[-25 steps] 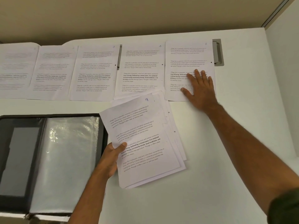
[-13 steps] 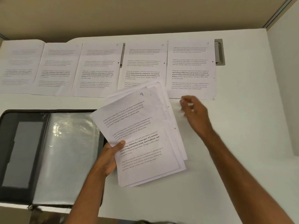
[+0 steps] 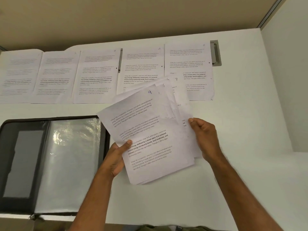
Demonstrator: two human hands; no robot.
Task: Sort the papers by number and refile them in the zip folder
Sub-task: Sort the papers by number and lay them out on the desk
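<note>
We find a fanned stack of papers held above the white desk by both hands. The left hand grips the stack at its lower left edge, thumb on top of the sheet marked 9, fingers hidden beneath. The right hand pinches the right edge of the fan, thumb pressed on the offset sheets, fingers curled behind. A sheet marked 7 shows at the top of the fan; another numeral below it is too blurred for us to read.

Along the far edge of the desk we record a row of five sheets lying flat, side by side. The three rightmost are marked 3, 4 and 5; numerals on the two leftmost sheets cannot be read. The held fan overlaps the lower parts of sheets 4 and 5 from our view.

The zip folder lies open at the near left of the desk, clear plastic sleeves exposed. The stack's left corner overlaps its right edge.
</note>
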